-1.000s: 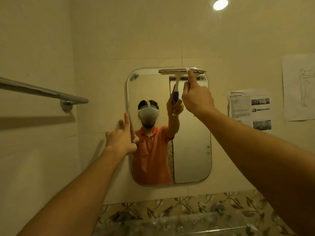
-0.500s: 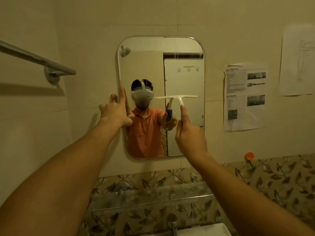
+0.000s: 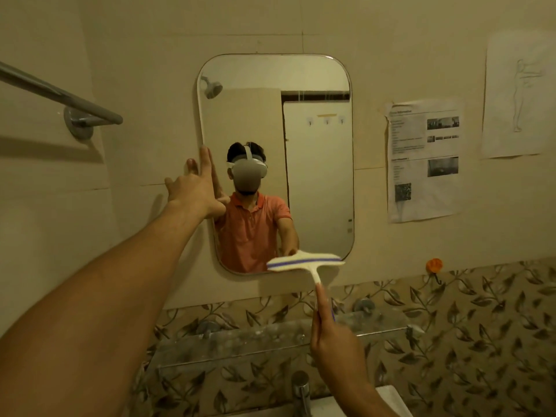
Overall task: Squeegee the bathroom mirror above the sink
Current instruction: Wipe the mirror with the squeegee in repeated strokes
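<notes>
Head view: mirror [image 3: 316, 182] on tiled wall above glass shelf [image 3: 240, 341], squeegee [image 3: 305, 261] blade at bottom-right edge, tilted. Right hand [image 3: 334, 344] wrapped around handle, forefinger along stem; left hand [image 3: 195, 188] flat, fingers spread, bracing left rim. Judged: end of 1 stroke; next, lift to top, overlap beside.

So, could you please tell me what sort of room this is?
Most likely a home bathroom: a wall mirror over a tap, a towel rail, and a shower head reflected in the mirror.
</notes>
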The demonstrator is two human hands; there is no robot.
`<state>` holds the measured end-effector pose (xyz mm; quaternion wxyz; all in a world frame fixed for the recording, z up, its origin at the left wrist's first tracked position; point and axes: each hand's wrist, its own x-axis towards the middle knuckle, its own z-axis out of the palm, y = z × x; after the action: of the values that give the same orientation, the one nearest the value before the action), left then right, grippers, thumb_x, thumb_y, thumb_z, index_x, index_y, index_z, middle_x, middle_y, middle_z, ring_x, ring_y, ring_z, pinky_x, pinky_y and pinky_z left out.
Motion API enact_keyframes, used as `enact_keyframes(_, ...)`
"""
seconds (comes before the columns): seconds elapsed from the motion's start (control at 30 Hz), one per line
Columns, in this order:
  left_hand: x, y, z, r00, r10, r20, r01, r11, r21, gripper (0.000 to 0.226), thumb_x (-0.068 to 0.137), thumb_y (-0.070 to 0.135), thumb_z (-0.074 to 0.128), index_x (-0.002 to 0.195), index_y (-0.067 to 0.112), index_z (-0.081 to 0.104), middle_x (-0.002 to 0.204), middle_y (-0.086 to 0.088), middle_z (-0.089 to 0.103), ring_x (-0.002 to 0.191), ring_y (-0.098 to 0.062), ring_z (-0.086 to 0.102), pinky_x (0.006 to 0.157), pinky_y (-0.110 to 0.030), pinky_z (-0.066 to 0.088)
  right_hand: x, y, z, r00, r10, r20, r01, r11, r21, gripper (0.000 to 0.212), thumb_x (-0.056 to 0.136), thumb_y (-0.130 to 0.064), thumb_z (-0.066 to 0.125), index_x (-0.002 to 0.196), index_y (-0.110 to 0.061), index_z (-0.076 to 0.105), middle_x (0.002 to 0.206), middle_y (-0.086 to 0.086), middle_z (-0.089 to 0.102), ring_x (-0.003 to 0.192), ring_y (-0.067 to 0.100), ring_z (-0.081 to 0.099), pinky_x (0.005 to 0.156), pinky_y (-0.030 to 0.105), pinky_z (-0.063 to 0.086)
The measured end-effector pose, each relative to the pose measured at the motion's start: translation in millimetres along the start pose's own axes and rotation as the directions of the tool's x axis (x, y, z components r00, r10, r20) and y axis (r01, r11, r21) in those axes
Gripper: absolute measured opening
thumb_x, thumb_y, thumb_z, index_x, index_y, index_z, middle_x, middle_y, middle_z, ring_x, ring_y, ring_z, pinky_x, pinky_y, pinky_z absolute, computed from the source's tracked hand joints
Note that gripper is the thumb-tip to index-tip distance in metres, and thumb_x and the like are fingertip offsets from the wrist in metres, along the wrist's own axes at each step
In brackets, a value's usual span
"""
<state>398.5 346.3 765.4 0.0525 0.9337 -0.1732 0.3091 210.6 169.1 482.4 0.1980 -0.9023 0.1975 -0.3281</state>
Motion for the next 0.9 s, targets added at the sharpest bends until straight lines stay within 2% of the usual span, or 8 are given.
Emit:
enact_keyframes(0.13,-2,-2,-1,1.000,-0.003,0.015,0.003,1.000,-0.014,0.134,0.078,0.054,0.073,0.147,0.024,-0.038,0.164,-0.021,0.012,0.124,-0.042,0.054,0.112,-0.061,0.030,-8,7,0,0.993,0.023,0.112,-0.026,0.999,0.029,0.074,0.109,-0.039,0.030,0.148,-0.052,-0.031,0.079,-0.002,0.069,0.060,0.012,0.060,0.051,0.023,0.044)
enact_keyframes(0.2,-1,-4,-1,1.000,0.001,0.007,-0.001,1.000,-0.013,0.135,0.077,0.052,0.073,0.146,0.024,-0.040,0.164,-0.020,0.014,0.122,-0.040,0.055,0.112,-0.061,0.030,1,-4,-13,0.996,-0.017,0.087,0.010,0.997,0.075,0.078,0.108,-0.041,0.032,0.142,-0.060,-0.035,0.073,-0.003,0.067,0.058,0.015,0.062,0.054,0.028,0.050)
enact_keyframes(0.33,0,-6,-3,1.000,-0.001,0.029,0.002,1.000,-0.017,0.138,0.074,0.047,0.074,0.145,0.024,-0.041,0.163,-0.018,0.017,0.120,-0.040,0.056,0.111,-0.060,0.031,45,-52,-66,0.979,-0.133,-0.156,0.157,0.976,0.153,0.065,0.103,-0.052,0.023,0.151,-0.061,-0.020,0.057,-0.006,0.054,0.044,0.012,0.052,0.037,0.024,0.039)
enact_keyframes(0.43,0,-7,-4,0.999,-0.010,0.044,0.010,1.000,-0.015,0.141,0.071,0.045,0.077,0.146,0.023,-0.041,0.163,-0.016,0.019,0.119,-0.038,0.057,0.113,-0.062,0.027,101,-97,-115,0.944,-0.204,-0.258,0.250,0.955,0.159,0.062,0.106,-0.052,0.024,0.156,-0.056,-0.013,0.060,-0.003,0.057,0.044,0.012,0.055,0.038,0.021,0.046)
enact_keyframes(0.5,0,-8,-2,0.999,-0.002,0.041,0.003,1.000,-0.021,0.141,0.070,0.045,0.078,0.148,0.021,-0.038,0.158,-0.016,0.030,0.119,-0.037,0.057,0.114,-0.062,0.024,137,-126,-143,0.927,-0.242,-0.286,0.285,0.951,0.117,0.064,0.110,-0.044,0.033,0.157,-0.053,-0.010,0.064,0.002,0.061,0.049,0.018,0.060,0.044,0.035,0.055)
enact_keyframes(0.6,0,-9,-2,0.999,-0.007,0.048,0.007,1.000,-0.014,0.139,0.071,0.046,0.077,0.151,0.019,-0.033,0.160,-0.016,0.028,0.123,-0.037,0.054,0.114,-0.061,0.024,173,-169,-170,0.904,-0.297,-0.308,0.301,0.953,-0.033,0.077,0.108,-0.031,0.045,0.159,-0.046,-0.010,0.069,0.004,0.060,0.049,0.018,0.057,0.042,0.033,0.049)
enact_keyframes(0.73,0,-10,-4,0.998,-0.007,0.067,0.007,1.000,0.006,0.132,0.073,0.042,0.075,0.154,0.016,-0.025,0.160,-0.014,0.027,0.120,-0.037,0.056,0.114,-0.061,0.026,187,-196,-172,0.930,-0.266,-0.252,0.248,0.963,-0.104,0.089,0.104,-0.026,0.056,0.160,-0.040,-0.013,0.080,0.009,0.062,0.061,0.021,0.060,0.059,0.041,0.061)
enact_keyframes(0.9,-2,-13,-6,0.997,0.008,0.075,-0.007,1.000,-0.016,0.128,0.075,0.037,0.074,0.155,0.014,-0.023,0.163,-0.013,0.023,0.121,-0.038,0.056,0.116,-0.063,0.022,166,-187,-136,0.917,-0.237,-0.320,0.226,0.971,-0.072,0.084,0.106,-0.026,0.049,0.158,-0.042,-0.016,0.067,0.004,0.054,0.051,0.016,0.055,0.040,0.029,0.042)
